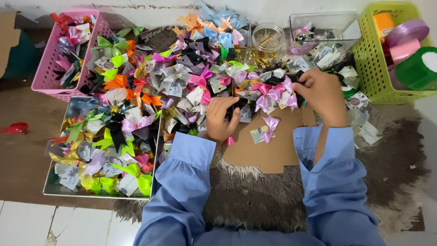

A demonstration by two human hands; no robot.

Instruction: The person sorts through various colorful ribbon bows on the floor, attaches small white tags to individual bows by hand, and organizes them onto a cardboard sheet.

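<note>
Above the brown cardboard (pixel 266 152), both hands pinch black ribbon (pixel 236 105).

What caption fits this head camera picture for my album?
Two hands, left hand and right hand, work a black ribbon bow above a brown cardboard sheet beside heaped colourful ribbon bows.

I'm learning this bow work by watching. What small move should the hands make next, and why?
Probably bring the black ribbon down onto the cardboard sheet. Both the left hand and right hand are over the crowded bow pile, while the sheet is bare except for one pink bow.
</note>
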